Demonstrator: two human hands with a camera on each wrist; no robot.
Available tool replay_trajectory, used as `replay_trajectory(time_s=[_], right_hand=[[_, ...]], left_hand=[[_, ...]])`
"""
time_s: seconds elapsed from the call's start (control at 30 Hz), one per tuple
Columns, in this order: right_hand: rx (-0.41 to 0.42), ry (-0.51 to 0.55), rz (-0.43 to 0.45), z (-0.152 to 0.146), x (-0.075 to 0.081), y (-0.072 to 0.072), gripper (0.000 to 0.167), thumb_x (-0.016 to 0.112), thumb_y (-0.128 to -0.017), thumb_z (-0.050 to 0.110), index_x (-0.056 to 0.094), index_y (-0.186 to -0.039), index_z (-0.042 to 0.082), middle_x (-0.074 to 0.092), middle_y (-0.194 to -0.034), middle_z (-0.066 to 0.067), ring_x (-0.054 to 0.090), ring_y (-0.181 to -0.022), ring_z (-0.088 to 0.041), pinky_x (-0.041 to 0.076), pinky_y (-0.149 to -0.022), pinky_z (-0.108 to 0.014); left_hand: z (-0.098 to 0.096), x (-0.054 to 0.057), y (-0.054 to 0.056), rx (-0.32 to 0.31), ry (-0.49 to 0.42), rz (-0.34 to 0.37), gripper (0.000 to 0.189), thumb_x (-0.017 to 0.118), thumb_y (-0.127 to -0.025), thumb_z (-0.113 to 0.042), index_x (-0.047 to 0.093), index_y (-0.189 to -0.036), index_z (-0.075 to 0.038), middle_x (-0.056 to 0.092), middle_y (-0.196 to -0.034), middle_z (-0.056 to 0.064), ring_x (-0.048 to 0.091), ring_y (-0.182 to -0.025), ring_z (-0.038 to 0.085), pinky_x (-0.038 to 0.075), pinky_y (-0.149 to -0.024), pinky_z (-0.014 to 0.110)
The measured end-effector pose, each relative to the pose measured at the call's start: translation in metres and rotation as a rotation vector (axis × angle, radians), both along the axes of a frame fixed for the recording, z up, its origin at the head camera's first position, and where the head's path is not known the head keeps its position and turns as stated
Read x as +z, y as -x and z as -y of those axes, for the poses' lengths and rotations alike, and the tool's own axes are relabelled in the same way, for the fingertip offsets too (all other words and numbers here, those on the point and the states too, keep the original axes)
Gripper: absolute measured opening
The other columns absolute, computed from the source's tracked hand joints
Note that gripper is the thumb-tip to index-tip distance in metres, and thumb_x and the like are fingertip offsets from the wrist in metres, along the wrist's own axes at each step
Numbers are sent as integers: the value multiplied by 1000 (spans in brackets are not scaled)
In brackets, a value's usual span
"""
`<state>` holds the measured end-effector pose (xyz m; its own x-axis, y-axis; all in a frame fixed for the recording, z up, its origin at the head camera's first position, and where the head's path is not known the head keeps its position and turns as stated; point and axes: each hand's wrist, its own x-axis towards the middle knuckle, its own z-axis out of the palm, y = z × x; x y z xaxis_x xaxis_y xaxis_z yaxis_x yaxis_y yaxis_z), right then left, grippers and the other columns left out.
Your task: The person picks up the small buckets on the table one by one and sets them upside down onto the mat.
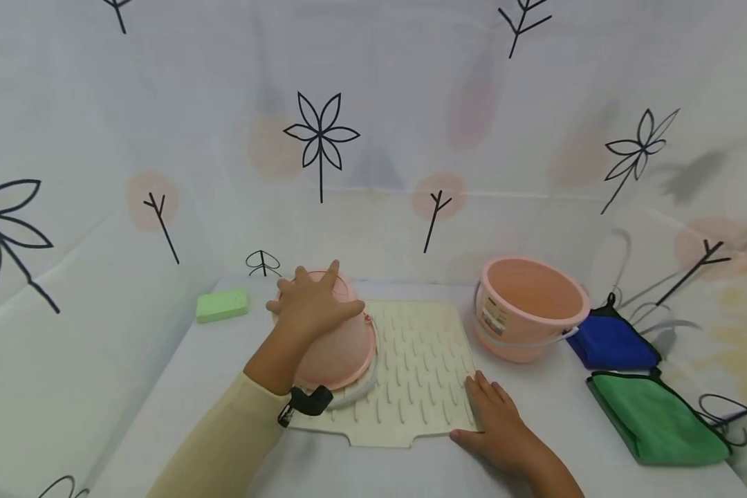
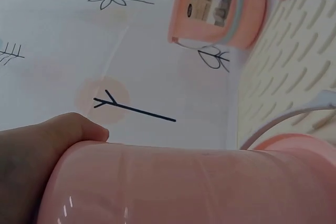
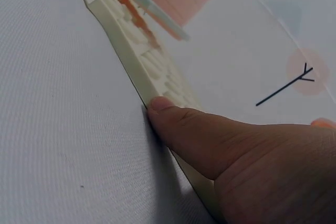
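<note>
An upside-down pink bucket [image 1: 330, 356] sits on the left part of a cream washboard [image 1: 411, 360], its rim low and its pale handle [image 1: 361, 394] lying on the ridges. My left hand [image 1: 308, 301] presses on the bucket's upturned base with fingers spread wide. In the left wrist view the thumb [image 2: 79, 126] lies along the edge of that base. At the board's front right corner rests my right hand [image 1: 501, 429], fingers laid along the right side. In the right wrist view its thumb [image 3: 181, 124] touches the board's front edge.
A second pink bucket [image 1: 523, 332] stands upright behind the board's right side. Beyond it lie a folded blue cloth [image 1: 616, 339] and a folded green cloth [image 1: 656, 422]. A light green block [image 1: 221, 306] is at the back left. Patterned white sheeting [image 1: 380, 138] encloses the table.
</note>
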<state>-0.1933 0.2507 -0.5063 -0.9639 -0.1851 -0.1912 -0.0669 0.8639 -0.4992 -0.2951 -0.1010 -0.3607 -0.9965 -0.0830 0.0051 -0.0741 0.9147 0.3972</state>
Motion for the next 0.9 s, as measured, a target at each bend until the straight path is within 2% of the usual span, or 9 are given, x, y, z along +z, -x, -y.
replay_trajectory(time_s=[0.17,0.33,0.57,0.7,0.8,0.9], right_hand=[[-6,4,0,-1,2,1,120,80,-80,67,27,-164,0,9,-172,-29,6,-153,-61,12,-118,-78],[-13,13,2,-2,0,1,120,80,-78,68,28,-164,2,9,-172,-28,6,-154,-60,13,-118,-79],[-12,10,10,-2,-3,-1,120,79,-78,69,28,-165,4,8,-173,-27,5,-154,-60,13,-118,-78],[-13,9,8,-1,1,-3,120,79,-79,69,28,-165,4,9,-173,-26,5,-154,-60,14,-117,-79],[-11,8,3,0,3,-4,119,79,-79,68,27,-165,4,9,-173,-26,6,-154,-60,15,-117,-79],[-14,12,2,1,4,-4,120,80,-79,68,27,-165,4,9,-173,-26,6,-154,-60,15,-117,-79]], left_hand=[[-13,-1,7,10,54,9,98,59,-76,-76,25,-163,-51,26,-160,25,27,-137,58,35,-91,81],[-22,-4,10,-12,87,11,96,56,-79,-75,28,-165,-45,22,-162,29,17,-146,64,26,-97,88],[-28,-7,16,-17,114,37,95,55,-81,-74,30,-165,-39,21,-164,31,15,-148,65,22,-100,89],[-29,-7,18,-22,114,44,95,56,-81,-75,30,-165,-39,17,-167,31,13,-150,64,18,-103,91],[-29,-7,19,-30,119,3,95,58,-82,-77,34,-164,-35,19,-168,27,16,-152,58,18,-104,89],[-29,-9,18,-16,87,-111,94,60,-83,-80,40,-160,-31,27,-166,21,23,-151,49,23,-107,83]])
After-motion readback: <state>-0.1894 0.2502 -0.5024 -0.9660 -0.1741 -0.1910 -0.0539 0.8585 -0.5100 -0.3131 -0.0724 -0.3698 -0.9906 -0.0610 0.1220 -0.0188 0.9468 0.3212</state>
